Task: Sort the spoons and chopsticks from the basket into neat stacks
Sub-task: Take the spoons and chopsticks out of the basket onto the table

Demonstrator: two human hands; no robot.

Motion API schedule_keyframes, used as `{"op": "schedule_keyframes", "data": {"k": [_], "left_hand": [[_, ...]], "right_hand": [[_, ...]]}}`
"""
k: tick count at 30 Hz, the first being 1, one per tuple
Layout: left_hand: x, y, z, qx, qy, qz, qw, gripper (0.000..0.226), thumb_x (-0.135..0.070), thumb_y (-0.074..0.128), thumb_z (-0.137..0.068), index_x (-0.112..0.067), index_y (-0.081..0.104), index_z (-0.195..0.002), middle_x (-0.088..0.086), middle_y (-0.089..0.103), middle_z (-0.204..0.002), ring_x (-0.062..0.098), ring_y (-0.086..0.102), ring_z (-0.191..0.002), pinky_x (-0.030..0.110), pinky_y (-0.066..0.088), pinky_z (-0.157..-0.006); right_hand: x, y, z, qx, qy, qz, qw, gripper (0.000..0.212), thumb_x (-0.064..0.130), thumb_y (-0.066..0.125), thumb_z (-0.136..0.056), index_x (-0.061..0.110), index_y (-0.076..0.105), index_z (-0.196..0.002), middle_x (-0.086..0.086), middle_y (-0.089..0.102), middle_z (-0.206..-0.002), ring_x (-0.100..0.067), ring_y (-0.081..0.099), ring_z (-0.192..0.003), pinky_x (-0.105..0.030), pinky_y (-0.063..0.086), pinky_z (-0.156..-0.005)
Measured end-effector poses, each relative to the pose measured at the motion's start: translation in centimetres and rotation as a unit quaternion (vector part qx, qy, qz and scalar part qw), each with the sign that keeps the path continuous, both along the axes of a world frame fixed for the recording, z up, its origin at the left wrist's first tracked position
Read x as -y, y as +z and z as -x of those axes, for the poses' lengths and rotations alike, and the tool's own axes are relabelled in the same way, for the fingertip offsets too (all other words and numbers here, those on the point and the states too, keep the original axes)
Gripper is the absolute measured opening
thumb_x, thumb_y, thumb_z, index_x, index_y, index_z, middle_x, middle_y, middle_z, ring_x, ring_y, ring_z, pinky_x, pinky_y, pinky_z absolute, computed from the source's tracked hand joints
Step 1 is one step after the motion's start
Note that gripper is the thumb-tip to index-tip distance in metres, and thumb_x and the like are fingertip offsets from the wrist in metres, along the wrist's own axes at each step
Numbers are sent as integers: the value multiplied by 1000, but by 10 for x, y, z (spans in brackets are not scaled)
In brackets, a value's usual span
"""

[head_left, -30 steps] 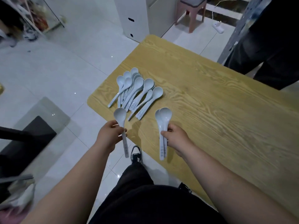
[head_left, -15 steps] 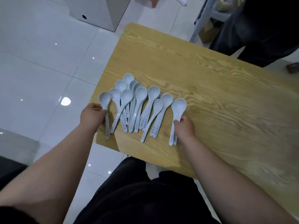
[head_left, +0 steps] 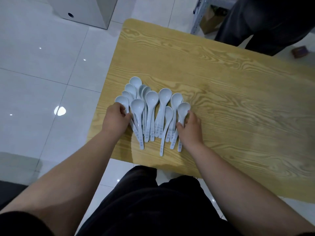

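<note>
Several pale blue soup spoons (head_left: 152, 103) lie bunched side by side near the left front corner of the wooden table (head_left: 230, 92), bowls pointing away from me. My left hand (head_left: 116, 120) grips the leftmost spoon (head_left: 121, 100) at its neck and holds it against the bunch. My right hand (head_left: 190, 129) curls its thumb and fingers round the rightmost spoon (head_left: 183, 109), also tight against the bunch. No basket or chopsticks are in view.
A person in dark trousers (head_left: 265, 23) stands at the table's far edge. A white cabinet (head_left: 81, 9) and a metal shelf leg (head_left: 197, 16) stand on the tiled floor beyond. The table's left edge runs just beside my left hand.
Both hands carried their spoons in to the cluster's two sides and pushed the spoons closer together. The view has tilted down over the table.
</note>
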State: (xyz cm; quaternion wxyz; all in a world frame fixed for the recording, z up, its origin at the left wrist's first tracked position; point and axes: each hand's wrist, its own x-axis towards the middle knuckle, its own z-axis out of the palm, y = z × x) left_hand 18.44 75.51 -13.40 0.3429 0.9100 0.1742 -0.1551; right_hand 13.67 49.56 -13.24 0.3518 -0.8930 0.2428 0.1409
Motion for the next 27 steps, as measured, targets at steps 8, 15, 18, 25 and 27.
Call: {"op": "schedule_keyframes", "data": {"k": [8,15,18,25,27], "left_hand": [[0,-10,25,69,-220,-58,971,54,-18,75,-81,-9,59,-132,15,53,-128,37,44,-122,45,38,-107],[-1,-6,32,104,-326,-88,936,72,-9,80,-70,-11,56,-138,24,48,-139,46,48,-122,56,47,-99],[1,-1,31,95,-334,-104,932,75,-10,80,-70,-10,54,-140,25,48,-140,48,45,-125,58,44,-102],[16,20,32,132,-365,-99,916,69,-11,73,-77,-10,51,-143,20,54,-139,39,57,-121,45,52,-91],[30,34,38,134,-377,-57,915,63,-15,71,-83,-13,52,-143,11,57,-137,30,58,-119,38,51,-89]], "right_hand": [[2,0,7,-22,117,33,992,46,23,56,-97,20,50,-143,2,32,-142,-16,45,-122,-26,43,-95],[10,8,7,-37,172,57,983,57,24,54,-95,15,40,-150,1,31,-153,-20,30,-142,-34,33,-115],[11,11,6,-54,199,73,976,62,27,55,-95,14,36,-153,-3,28,-156,-24,25,-145,-36,28,-119],[25,33,18,-62,256,57,963,63,27,51,-99,16,29,-156,-5,26,-162,-24,21,-148,-34,22,-119],[35,43,30,-55,250,34,966,63,28,54,-98,18,32,-155,-3,28,-162,-22,24,-148,-32,22,-118]]}}
